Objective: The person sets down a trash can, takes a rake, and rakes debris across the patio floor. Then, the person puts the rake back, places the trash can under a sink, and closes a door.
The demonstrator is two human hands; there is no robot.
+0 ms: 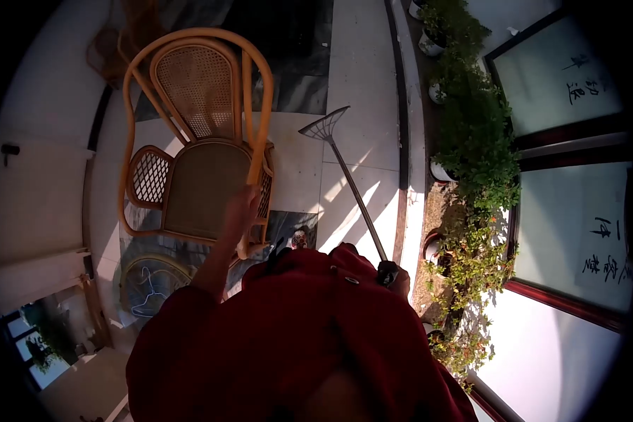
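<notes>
chair (205,158): rattan, likely light, stiff; left hand (243,202) closed on arm rail (261,144), sound hold.
rake (357,191): likely light, springy head (323,126); right hand (403,283) gripping black handle (386,273).

Over the pale tiled floor (295,155), room to pass lies between the brown rattan armchair with woven back (207,186) and the thin metal rake with fan-shaped wire head (353,185); the gap pinches at that head and widens along the handle. From rake to the floor's right edge a strip lies free, then a white kerb (416,151) and leafy green shrubs (477,141) block
</notes>
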